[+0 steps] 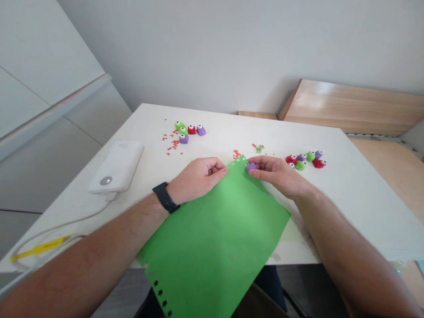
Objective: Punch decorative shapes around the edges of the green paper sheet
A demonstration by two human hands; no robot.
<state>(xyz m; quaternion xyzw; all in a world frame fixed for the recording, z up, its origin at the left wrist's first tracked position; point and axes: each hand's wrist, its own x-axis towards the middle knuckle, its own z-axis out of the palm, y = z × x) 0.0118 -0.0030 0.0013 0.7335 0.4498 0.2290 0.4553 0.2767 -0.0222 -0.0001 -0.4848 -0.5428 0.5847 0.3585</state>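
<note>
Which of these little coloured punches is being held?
The purple punch in the right hand, at the edge of the green sheet. The others, purple ones included, lie untouched on the white table.

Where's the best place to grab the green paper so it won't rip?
Probably pinch the green paper by its near right edge, coming from the front. It juts past the white table there, so you could reach both top and underside. That part shows no star holes, unlike the left edge.
</note>
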